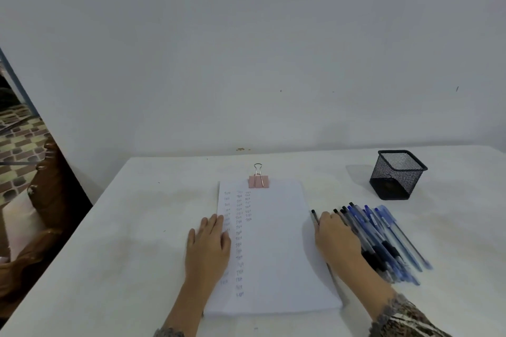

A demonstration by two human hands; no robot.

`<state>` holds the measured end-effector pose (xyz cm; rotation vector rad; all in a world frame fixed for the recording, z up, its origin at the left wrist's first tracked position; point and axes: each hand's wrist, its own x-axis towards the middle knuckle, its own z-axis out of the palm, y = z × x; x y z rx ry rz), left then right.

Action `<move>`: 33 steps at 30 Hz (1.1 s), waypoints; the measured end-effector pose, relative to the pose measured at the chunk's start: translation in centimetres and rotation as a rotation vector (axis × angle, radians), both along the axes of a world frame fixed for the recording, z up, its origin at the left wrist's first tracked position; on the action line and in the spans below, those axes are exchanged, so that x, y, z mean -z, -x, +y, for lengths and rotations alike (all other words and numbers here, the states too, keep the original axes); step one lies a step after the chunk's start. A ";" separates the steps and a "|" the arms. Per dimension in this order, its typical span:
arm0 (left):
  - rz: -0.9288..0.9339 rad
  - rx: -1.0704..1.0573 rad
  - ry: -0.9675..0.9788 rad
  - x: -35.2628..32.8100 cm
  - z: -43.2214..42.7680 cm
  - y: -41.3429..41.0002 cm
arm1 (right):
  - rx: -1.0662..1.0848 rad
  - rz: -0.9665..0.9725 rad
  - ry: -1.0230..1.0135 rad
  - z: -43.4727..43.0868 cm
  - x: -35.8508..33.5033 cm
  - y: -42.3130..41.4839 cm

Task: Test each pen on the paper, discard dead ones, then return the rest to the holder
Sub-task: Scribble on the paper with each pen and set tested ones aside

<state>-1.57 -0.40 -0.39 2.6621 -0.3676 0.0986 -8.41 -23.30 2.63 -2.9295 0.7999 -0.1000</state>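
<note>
Blue, black pens (388, 235) heaped | right hand (336, 238) atop, grip unclear

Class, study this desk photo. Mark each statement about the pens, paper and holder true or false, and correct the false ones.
1. No pens stand in the mesh holder. True.
2. The binder clip grips the near edge of the paper. False: it grips the far edge.
3. The pens lie left of the paper. False: they lie in a pile to its right, by the right hand.
4. The left hand lies flat on the paper's left edge. True.
5. The paper is blank. False: columns of handwriting run down its left part.
</note>
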 end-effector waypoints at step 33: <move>-0.015 -0.022 -0.053 1.0 0.5 1.4 | -0.217 -0.178 0.067 0.7 2.0 2.2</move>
